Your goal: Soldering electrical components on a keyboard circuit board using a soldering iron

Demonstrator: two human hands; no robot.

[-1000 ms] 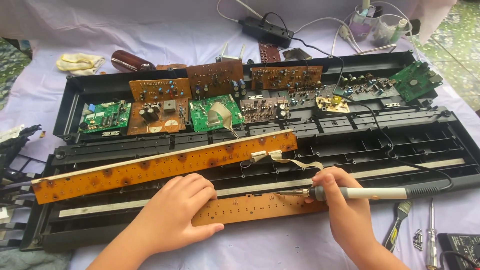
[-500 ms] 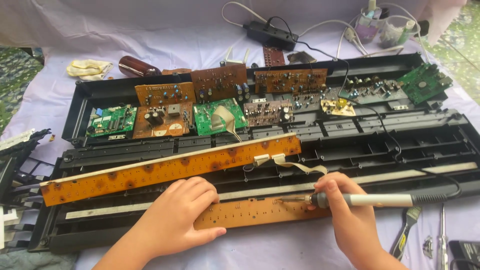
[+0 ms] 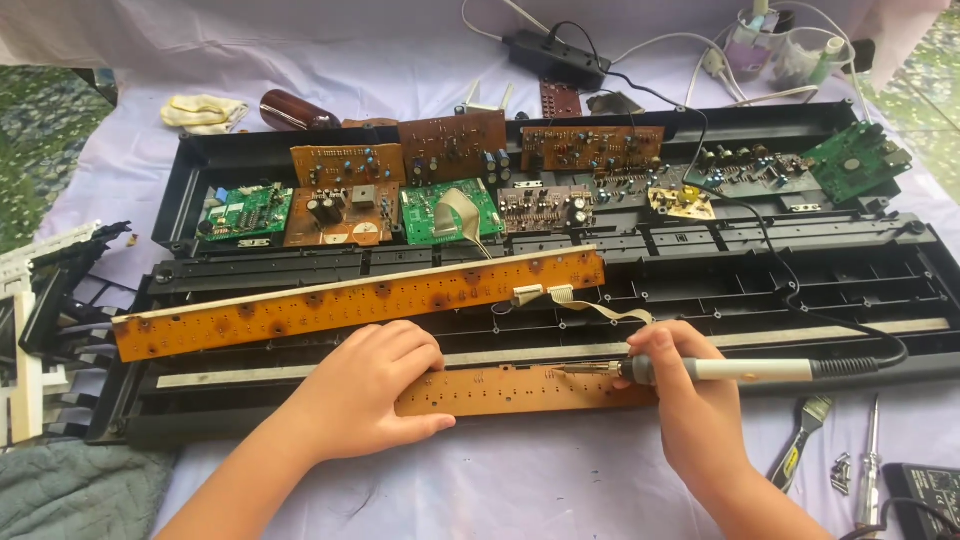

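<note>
My left hand (image 3: 365,390) lies flat, palm down, on the left end of a short brown circuit strip (image 3: 520,388) at the front of an opened black keyboard case (image 3: 700,290). My right hand (image 3: 690,390) grips a soldering iron (image 3: 740,370) with a white handle and black cord; its tip touches the strip near the middle. A longer brown circuit strip (image 3: 360,300) lies tilted just behind, joined to a flat ribbon cable (image 3: 590,305).
Several green and brown circuit boards (image 3: 440,195) fill the back of the case. A power strip (image 3: 555,55) and cables sit at the far edge. Pliers (image 3: 800,450), a screwdriver (image 3: 870,470) and screws lie at the right front. Keyboard keys (image 3: 40,310) lie left.
The view has shifted slightly. My right hand has moved the iron's tip a little left along the short strip; my left hand stays pressed on it.
</note>
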